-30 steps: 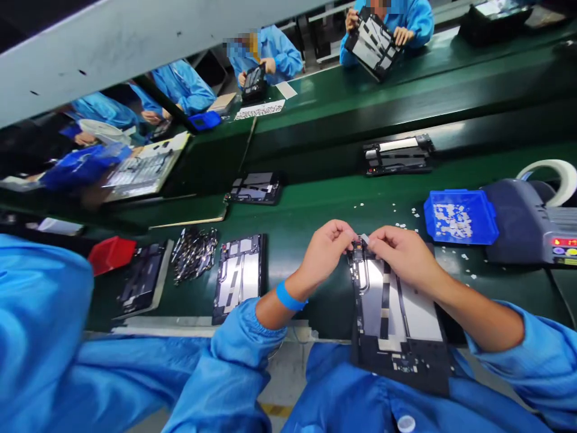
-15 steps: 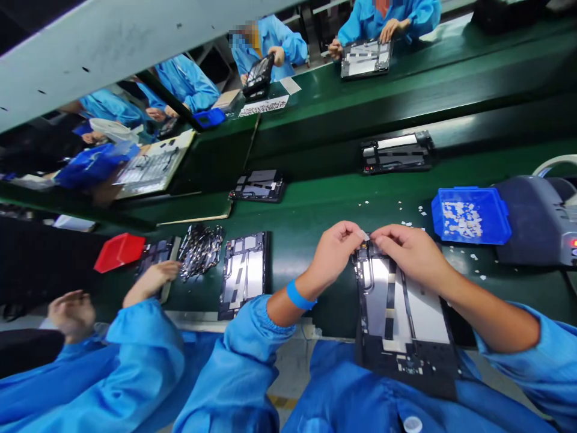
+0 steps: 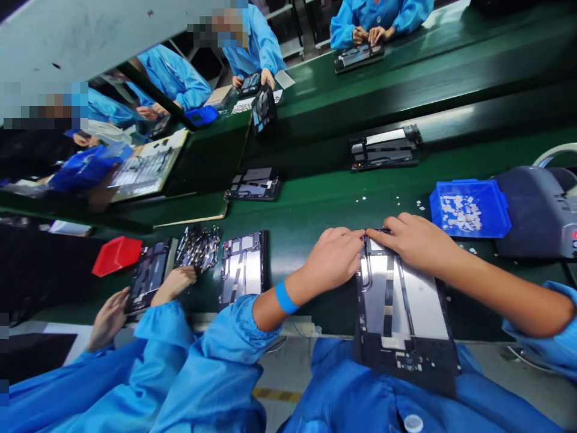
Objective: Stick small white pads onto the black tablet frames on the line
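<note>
At the far left a co-worker's hands handle another frame beside a pile of metal parts. The left hand and right hand meet fingertip to fingertip at the far end of the tablet frame, both pressed down rather than gripping; whether a small piece lies under them I cannot tell. The frame's long axis runs from the person's lap out onto the green conveyor, both hands equally near its top edge, with the blue parts tray to the right.
</note>
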{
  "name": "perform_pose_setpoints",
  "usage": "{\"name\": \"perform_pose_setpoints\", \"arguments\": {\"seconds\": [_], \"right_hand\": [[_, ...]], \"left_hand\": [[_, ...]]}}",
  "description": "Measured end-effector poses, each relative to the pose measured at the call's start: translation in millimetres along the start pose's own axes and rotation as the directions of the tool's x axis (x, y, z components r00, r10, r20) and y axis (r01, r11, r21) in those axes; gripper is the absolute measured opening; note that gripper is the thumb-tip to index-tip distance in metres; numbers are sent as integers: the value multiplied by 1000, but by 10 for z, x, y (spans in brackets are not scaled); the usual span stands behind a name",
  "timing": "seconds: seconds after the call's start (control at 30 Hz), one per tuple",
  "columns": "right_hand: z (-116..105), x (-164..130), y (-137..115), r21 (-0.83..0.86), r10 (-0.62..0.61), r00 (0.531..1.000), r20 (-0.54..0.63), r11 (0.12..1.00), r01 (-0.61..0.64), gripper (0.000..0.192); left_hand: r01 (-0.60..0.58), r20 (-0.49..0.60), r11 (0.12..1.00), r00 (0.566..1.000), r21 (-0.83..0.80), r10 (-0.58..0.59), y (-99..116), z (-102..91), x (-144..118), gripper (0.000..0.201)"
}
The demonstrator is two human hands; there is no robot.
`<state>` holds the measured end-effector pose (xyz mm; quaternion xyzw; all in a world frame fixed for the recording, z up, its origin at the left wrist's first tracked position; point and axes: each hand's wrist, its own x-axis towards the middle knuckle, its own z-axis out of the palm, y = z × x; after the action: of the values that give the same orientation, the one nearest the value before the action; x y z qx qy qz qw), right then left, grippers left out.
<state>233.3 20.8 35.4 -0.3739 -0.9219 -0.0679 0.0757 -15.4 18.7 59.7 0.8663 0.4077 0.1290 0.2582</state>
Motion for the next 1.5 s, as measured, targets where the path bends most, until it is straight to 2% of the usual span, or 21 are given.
{"name": "perform_pose_setpoints", "arguments": {"seconds": [0.13,0.23,0.3,0.47,0.53,0.8,1.1,1.33,1.5], "right_hand": [[-11,-23,-2,8,-33,999,-25,999,33,44],[1,-30,22,6,-49,999,-21,999,49,43],[13,-26,49,6,-65,998,-17,998,65,43],[47,-13,110,18,-100,995,-31,995,100,42],[54,-11,114,24,-100,994,-42,995,101,42],[41,-10,71,50,-47,998,-30,998,48,42],[56,-9,73,65,-48,999,-7,997,49,43],[68,-6,74,67,-48,999,-9,997,49,43],[76,-6,82,57,-66,998,-16,996,67,43]], "left_hand": [[29,-46,992,998,-121,-34,-22,-47,56,12],[96,-98,954,987,-284,-128,-66,-62,163,12],[145,-97,935,978,-323,-185,-104,-45,249,12],[252,9,903,964,-347,-266,-184,57,393,13],[271,16,895,959,-354,-283,-191,94,407,12],[230,-43,926,966,-300,-254,-147,144,383,12],[232,-83,931,961,-283,-264,-134,221,380,13],[262,-179,917,929,-302,-325,-114,387,346,15],[315,-213,862,882,-398,-420,-89,499,333,13]]}}
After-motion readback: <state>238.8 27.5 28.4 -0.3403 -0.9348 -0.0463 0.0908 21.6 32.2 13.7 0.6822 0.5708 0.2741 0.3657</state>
